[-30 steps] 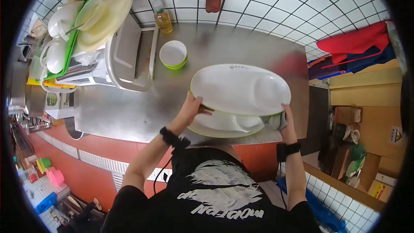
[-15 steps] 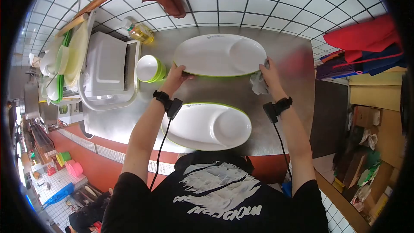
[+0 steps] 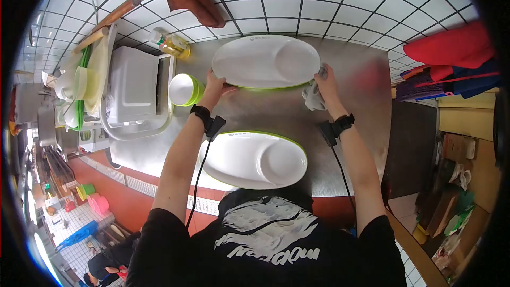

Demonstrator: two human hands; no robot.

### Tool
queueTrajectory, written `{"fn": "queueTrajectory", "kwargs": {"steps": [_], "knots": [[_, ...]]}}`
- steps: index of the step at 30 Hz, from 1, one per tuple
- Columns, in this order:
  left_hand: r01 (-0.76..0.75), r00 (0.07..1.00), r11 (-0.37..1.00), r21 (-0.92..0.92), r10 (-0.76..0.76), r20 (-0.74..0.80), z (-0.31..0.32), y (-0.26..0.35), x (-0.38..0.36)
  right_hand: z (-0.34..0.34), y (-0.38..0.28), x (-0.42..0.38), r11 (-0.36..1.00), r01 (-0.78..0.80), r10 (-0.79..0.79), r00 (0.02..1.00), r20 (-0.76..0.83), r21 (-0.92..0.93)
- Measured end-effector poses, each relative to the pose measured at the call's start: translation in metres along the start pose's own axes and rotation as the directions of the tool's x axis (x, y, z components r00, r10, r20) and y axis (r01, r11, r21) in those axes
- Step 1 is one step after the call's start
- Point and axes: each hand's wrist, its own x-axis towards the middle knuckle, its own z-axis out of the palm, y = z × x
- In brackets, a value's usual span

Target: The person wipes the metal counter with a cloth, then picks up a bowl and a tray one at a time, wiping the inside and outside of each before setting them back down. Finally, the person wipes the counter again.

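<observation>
Two oval white plates with green rims lie on the steel counter. My left hand [image 3: 214,88] grips the left lower edge of the far plate [image 3: 249,62]. At that plate's right end, my right hand [image 3: 326,81] holds a grey cloth [image 3: 313,97] and touches the rim. The near plate [image 3: 255,160] rests close to my body, touched by neither hand. Left of my left hand sits a stack of green and white bowls [image 3: 184,90].
An oil bottle [image 3: 172,45] stands by the tiled wall. To the left is a white container [image 3: 134,85] beside a rack of dishes. Red and blue cloths [image 3: 449,48] hang at the right. Another person [image 3: 109,260] is at the lower left.
The far plate and both my hands have shifted slightly toward the wall and to the left. The grey cloth has moved along with my right hand.
</observation>
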Motion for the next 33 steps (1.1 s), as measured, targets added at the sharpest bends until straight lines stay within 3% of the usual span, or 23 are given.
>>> {"fn": "queueTrajectory", "kwargs": {"steps": [2,4,5,6,7,8,9,11,13,14,16,17,19,21,23,26,30,32,33], "knots": [[0.039,0.996,0.999,-0.014,-0.038,0.079,-0.006,-0.001,0.003,-0.008,-0.002,-0.013,1.000,0.003,-0.003,0.998,-0.069,-0.007],[0.078,0.995,0.997,0.011,-0.079,0.064,-0.010,0.002,-0.009,-0.020,0.002,-0.032,0.959,-0.097,0.133,0.984,-0.122,0.265],[0.115,0.992,0.992,0.043,-0.117,0.054,-0.011,0.003,-0.017,-0.028,0.004,-0.044,0.959,-0.109,0.144,0.983,-0.118,0.260],[0.134,0.989,0.990,0.048,-0.137,0.052,-0.016,0.003,-0.029,-0.041,-0.005,-0.063,0.910,-0.142,0.176,0.983,-0.053,0.390],[0.033,0.998,0.988,0.149,-0.040,0.043,-0.023,-0.001,-0.043,-0.053,-0.011,-0.082,0.840,-0.181,0.203,0.979,0.013,0.512],[-0.068,0.997,0.965,0.252,0.058,0.048,-0.033,-0.008,-0.056,-0.060,-0.012,-0.102,0.837,-0.202,0.227,0.974,0.014,0.508],[-0.048,0.998,0.964,0.261,0.035,0.053,-0.046,-0.019,-0.069,-0.066,-0.013,-0.120,0.837,-0.165,0.169,0.985,0.039,0.522],[-0.351,0.931,0.665,0.659,0.323,0.171,-0.078,-0.039,-0.101,-0.074,-0.019,-0.160,0.833,-0.141,0.129,0.990,0.060,0.534],[-0.495,0.827,0.362,0.790,0.476,0.300,-0.101,-0.053,-0.144,-0.066,-0.033,-0.201,0.940,-0.096,0.072,0.994,0.084,0.327],[-0.490,0.833,0.370,0.789,0.465,0.300,-0.112,-0.062,-0.159,-0.057,-0.030,-0.216,0.942,-0.107,0.083,0.993,0.086,0.318],[-0.450,0.822,0.305,0.839,0.508,0.257,-0.131,-0.080,-0.182,-0.035,-0.024,-0.239,0.986,0.164,-0.164,0.979,0.120,0.012],[-0.442,0.830,0.317,0.839,0.499,0.249,-0.136,-0.090,-0.188,-0.027,-0.025,-0.247,0.987,0.158,-0.157,0.979,0.130,0.002],[-0.400,0.851,0.350,0.847,0.485,0.202,-0.139,-0.107,-0.198,-0.012,-0.033,-0.260,0.907,0.275,-0.226,0.957,0.183,-0.319],[-0.412,0.838,0.360,0.837,0.510,0.193,-0.135,-0.123,-0.199,0.000,-0.029,-0.271,0.888,0.285,-0.222,0.953,0.206,-0.360],[-0.400,0.826,0.398,0.826,0.548,0.136,-0.135,-0.134,-0.193,0.003,-0.039,-0.282,0.665,0.496,-0.370,0.868,0.330,-0.559],[-0.398,0.812,0.400,0.826,0.573,0.113,-0.135,-0.139,-0.190,0.010,-0.022,-0.302,0.588,0.500,-0.291,0.864,0.410,-0.636],[-0.450,0.788,0.450,0.771,0.606,0.106,-0.140,-0.145,-0.188,0.030,-0.019,-0.302,0.459,0.396,-0.238,0.917,0.319,-0.796],[-0.444,0.807,0.482,0.755,0.582,0.103,-0.140,-0.143,-0.188,0.047,-0.019,-0.291,0.688,0.156,-0.146,0.986,0.075,-0.709],[-0.432,0.820,0.503,0.749,0.564,0.095,-0.140,-0.141,-0.188,0.056,-0.020,-0.287,0.681,0.154,-0.143,0.987,0.077,-0.716]]}}
